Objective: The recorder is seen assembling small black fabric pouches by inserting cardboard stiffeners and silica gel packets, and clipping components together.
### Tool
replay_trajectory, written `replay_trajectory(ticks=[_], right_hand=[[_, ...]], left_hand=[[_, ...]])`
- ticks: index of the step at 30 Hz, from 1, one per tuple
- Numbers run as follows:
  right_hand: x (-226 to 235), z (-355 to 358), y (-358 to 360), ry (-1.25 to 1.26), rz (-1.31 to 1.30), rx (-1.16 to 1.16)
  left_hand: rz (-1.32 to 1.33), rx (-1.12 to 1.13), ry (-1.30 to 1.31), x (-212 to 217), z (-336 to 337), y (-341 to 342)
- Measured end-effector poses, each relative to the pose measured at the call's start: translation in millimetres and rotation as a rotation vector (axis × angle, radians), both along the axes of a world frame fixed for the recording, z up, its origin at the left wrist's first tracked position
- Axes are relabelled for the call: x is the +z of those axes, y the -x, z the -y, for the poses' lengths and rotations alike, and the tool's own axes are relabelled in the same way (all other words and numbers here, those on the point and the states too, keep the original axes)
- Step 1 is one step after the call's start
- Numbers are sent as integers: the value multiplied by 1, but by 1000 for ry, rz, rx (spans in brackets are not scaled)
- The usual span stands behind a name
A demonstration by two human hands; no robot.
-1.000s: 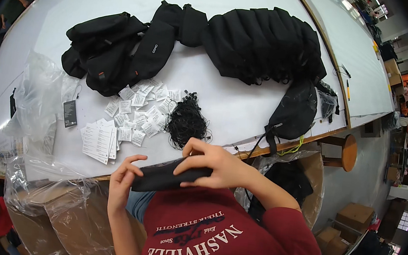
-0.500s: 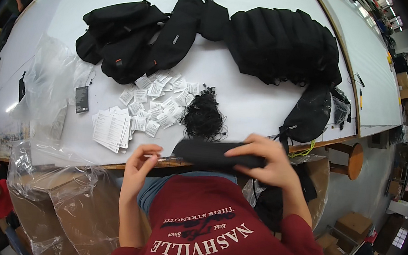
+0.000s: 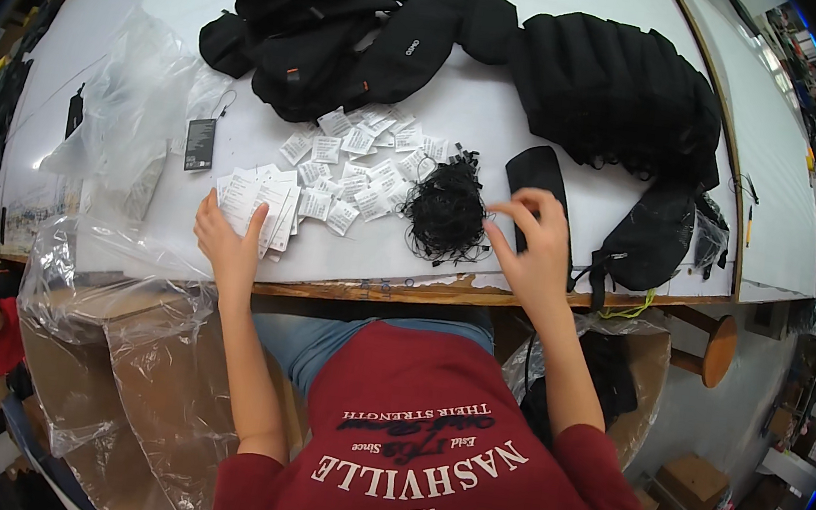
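Note:
My left hand [image 3: 227, 239] rests with spread fingers on a stack of white paper tags [image 3: 258, 206] near the table's front edge. My right hand [image 3: 532, 244] hovers with bent fingers beside a tangle of black strings [image 3: 444, 217], fingertips just touching its right side. A flat black pouch [image 3: 535, 184] lies on the white table [image 3: 502, 135] just behind my right hand, nothing gripping it. Small white packets [image 3: 358, 164] are scattered between the tags and the strings.
Black bags [image 3: 323, 29] and a big black pile [image 3: 617, 98] lie at the back. Another black bag [image 3: 646, 242] hangs over the right front edge. Clear plastic bags [image 3: 128, 107] sit left, a plastic-lined cardboard box [image 3: 116, 343] below the table, a stool [image 3: 709, 350] right.
Both hands held the flat black pouch in front of my chest; now it lies on the table, my left hand has moved onto the tags and my right to the strings.

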State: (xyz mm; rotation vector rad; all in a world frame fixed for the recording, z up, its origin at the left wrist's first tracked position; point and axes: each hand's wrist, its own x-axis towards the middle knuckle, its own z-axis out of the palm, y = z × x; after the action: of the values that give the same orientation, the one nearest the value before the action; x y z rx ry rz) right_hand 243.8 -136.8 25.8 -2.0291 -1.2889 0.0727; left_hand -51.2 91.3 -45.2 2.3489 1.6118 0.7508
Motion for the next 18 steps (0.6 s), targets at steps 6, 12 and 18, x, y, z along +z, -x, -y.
replay_trajectory(ticks=[6, 12, 18], right_hand=[[-42, -103, -12, 101, 173, -40], [-72, -122, -11, 242, 300, -13], [-21, -112, -9, 35, -39, 48]], left_hand=[[-45, 58, 88, -14, -5, 1], [-4, 118, -35, -16, -1, 1], [-27, 147, -106, -14, 0, 6]])
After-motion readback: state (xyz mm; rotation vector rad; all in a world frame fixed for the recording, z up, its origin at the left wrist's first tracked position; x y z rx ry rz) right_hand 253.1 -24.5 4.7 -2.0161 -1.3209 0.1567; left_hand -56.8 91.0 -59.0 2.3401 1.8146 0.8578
